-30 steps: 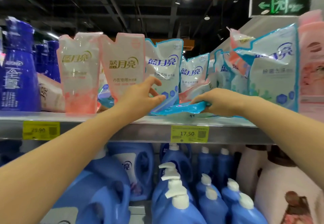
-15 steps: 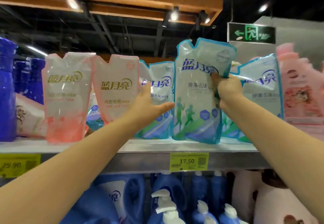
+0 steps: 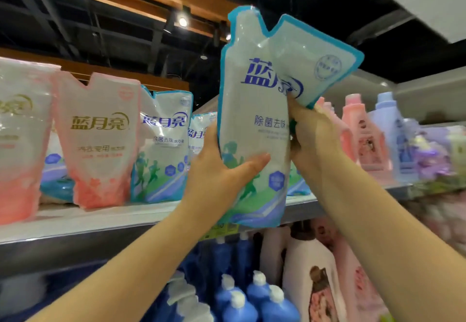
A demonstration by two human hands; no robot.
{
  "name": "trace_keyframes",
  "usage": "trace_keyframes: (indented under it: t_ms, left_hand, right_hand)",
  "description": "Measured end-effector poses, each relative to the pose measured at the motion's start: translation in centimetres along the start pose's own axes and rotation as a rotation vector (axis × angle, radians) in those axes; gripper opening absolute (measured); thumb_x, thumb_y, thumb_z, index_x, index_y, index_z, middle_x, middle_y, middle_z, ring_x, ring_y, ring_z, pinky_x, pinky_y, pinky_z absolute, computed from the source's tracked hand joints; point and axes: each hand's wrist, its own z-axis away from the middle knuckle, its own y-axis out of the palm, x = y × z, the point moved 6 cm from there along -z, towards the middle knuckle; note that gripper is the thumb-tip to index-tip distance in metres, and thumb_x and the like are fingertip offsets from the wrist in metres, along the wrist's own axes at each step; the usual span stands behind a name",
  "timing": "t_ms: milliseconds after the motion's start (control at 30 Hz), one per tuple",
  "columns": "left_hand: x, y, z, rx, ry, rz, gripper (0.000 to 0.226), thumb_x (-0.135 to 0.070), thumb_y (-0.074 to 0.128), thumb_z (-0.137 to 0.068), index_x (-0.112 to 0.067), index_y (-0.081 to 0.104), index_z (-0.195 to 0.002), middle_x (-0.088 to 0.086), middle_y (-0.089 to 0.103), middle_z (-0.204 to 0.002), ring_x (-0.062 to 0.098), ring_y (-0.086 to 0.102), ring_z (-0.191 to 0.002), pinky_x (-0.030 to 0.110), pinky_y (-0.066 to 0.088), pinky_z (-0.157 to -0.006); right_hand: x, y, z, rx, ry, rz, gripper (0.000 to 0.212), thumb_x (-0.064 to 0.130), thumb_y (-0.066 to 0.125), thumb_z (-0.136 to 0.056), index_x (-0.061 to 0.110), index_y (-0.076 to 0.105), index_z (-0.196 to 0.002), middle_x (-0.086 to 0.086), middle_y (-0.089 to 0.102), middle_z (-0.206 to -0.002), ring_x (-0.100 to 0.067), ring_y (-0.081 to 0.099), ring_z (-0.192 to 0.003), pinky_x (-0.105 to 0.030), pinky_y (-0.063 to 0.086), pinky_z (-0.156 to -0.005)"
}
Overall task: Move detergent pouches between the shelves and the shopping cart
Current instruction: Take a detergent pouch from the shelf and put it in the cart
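One pouch (image 3: 252,109) (now off shelf (image 3: 100,220)) gripped by left hand (image 3: 216,178), right hand (image 3: 315,140).

Dim dark ceiling with one bright spotlight (image 3: 182,22) at upper centre; glare on pouch film, motion blur and wide-angle bending toward the right edge.

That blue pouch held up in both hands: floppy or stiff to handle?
Probably floppy: the blue pouch folds where the right hand pinches it. The glossy film may be slippery. Likely heavy low down, since the left hand grips its lower half.
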Motion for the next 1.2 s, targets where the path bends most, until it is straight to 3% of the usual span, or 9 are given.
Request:
trace_keyframes:
  t_ms: [300, 400, 467, 567, 733, 867, 1000, 1067, 1200]
  left_hand:
    - [-1.7, 3.6, 4.2, 0.027, -0.094, 0.298, 0.040, -0.016, 0.080, -0.066, -0.032, 0.056, -0.094, -0.015, 0.071, -0.088, 0.003, 0.068, -0.078, 0.025, 0.056, -0.072]
    - [-1.5, 6.2, 7.9, 0.077, -0.181, 0.378, 0.048, -0.012, 0.084, -0.060, -0.029, 0.058, -0.097, -0.010, 0.073, -0.087, 0.010, 0.070, -0.076, 0.025, 0.055, -0.064]
    - [-1.6, 8.5, 10.8, 0.110, -0.262, 0.439, 0.057, -0.014, 0.087, -0.049, -0.027, 0.060, -0.097, -0.005, 0.074, -0.087, 0.014, 0.070, -0.076, 0.027, 0.055, -0.063]
    - [-1.6, 12.4, 16.1, 0.130, -0.392, 0.493, 0.050, -0.009, 0.085, -0.051, -0.020, 0.062, -0.093, -0.002, 0.074, -0.079, 0.014, 0.069, -0.069, 0.025, 0.056, -0.061]
    - [-2.7, 20.6, 26.7, 0.202, -0.584, 0.520, 0.038, -0.004, 0.078, -0.063, -0.017, 0.063, -0.096, -0.003, 0.074, -0.079, 0.012, 0.069, -0.067, 0.022, 0.054, -0.057]
    - [-4.5, 28.7, 35.9, 0.344, -0.789, 0.576, 0.036, 0.009, 0.066, -0.074, -0.014, 0.063, -0.103, 0.008, 0.074, -0.086, 0.023, 0.069, -0.073, 0.031, 0.056, -0.061]
    - [-6.1, 36.4, 42.9, 0.480, -0.907, 0.594, 0.035, 0.011, 0.065, -0.075, -0.014, 0.063, -0.099, 0.003, 0.074, -0.078, 0.017, 0.068, -0.066, 0.030, 0.057, -0.060]
    - [-6.8, 40.3, 46.0, 0.582, -0.934, 0.600, 0.038, 0.007, 0.069, -0.073, -0.013, 0.063, -0.104, 0.002, 0.074, -0.083, 0.016, 0.068, -0.070, 0.030, 0.058, -0.064]
    - [-6.8, 47.3, 51.6, 0.765, -1.002, 0.597, 0.040, 0.003, 0.071, -0.072, -0.016, 0.062, -0.106, 0.002, 0.074, -0.088, 0.017, 0.068, -0.075, 0.033, 0.057, -0.070]
  right_hand:
    - [6.0, -3.8, 4.6, -0.074, -0.030, 0.206, 0.002, 0.016, 0.058, -0.092, 0.018, 0.058, -0.092, 0.003, 0.072, -0.076, -0.011, 0.068, -0.064, -0.029, 0.059, -0.065]
    - [6.8, -8.3, 8.5, -0.072, 0.017, 0.307, 0.042, 0.026, 0.067, -0.083, 0.019, 0.050, -0.121, -0.006, 0.070, -0.108, -0.019, 0.069, -0.088, -0.043, 0.057, -0.082]
    - [7.6, -12.0, 11.7, -0.096, 0.007, 0.417, 0.075, 0.036, 0.082, -0.062, 0.033, 0.040, -0.124, -0.004, 0.066, -0.115, -0.020, 0.068, -0.098, -0.048, 0.054, -0.088]
    - [9.1, -17.3, 17.3, -0.106, -0.006, 0.672, 0.095, 0.036, 0.086, -0.046, 0.048, 0.030, -0.122, 0.008, 0.060, -0.117, -0.012, 0.064, -0.103, -0.043, 0.052, -0.092]
    - [10.9, -28.4, 26.7, -0.185, 0.164, 0.721, 0.109, 0.032, 0.081, -0.038, 0.045, 0.023, -0.129, 0.014, 0.054, -0.128, -0.002, 0.061, -0.107, -0.030, 0.053, -0.091]
    - [14.1, -38.1, 34.2, -0.305, 0.321, 0.808, 0.097, 0.023, 0.086, -0.048, 0.060, 0.026, -0.115, 0.022, 0.057, -0.119, 0.002, 0.061, -0.103, -0.025, 0.051, -0.090]
    - [18.0, -46.3, 40.9, -0.502, 0.414, 0.858, 0.116, 0.031, 0.085, -0.039, 0.041, 0.024, -0.137, 0.021, 0.056, -0.120, -0.003, 0.059, -0.108, -0.034, 0.049, -0.096]
    - [20.0, -49.7, 43.6, -0.612, 0.433, 0.858, 0.117, 0.021, 0.086, -0.044, 0.033, 0.021, -0.141, 0.013, 0.055, -0.126, -0.008, 0.057, -0.112, -0.035, 0.047, -0.099]
    - [23.0, -56.0, 48.0, -0.795, 0.438, 0.869, 0.099, -0.008, 0.080, -0.062, 0.033, 0.024, -0.132, 0.017, 0.053, -0.118, 0.006, 0.055, -0.100, -0.008, 0.046, -0.080]
